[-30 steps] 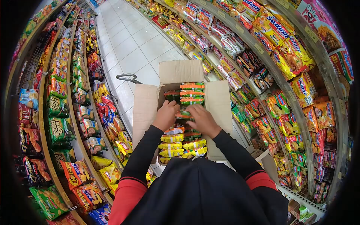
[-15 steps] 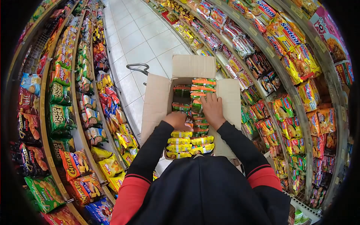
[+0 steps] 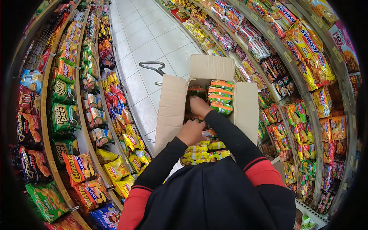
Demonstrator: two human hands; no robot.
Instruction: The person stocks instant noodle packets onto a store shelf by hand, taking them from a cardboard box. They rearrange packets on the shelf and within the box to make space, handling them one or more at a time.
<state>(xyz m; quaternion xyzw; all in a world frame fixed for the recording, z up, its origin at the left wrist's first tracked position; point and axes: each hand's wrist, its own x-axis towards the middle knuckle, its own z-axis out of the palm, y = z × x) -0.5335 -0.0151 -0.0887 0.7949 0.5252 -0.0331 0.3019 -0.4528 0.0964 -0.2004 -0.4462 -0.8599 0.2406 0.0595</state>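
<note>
Between snack shelves, left hand (image 3: 191,132) and right hand (image 3: 199,106) curl onto noodle packets (image 3: 220,96) inside carton (image 3: 170,111).

Head view, single camera: worn on the person's head, facing forward and steeply down, fisheye with dark rounded corners. Close over the open cardboard box (image 3: 209,99) at chest level; the shelves (image 3: 82,126) curve along both sides, tiled floor (image 3: 149,46) ahead.
</note>
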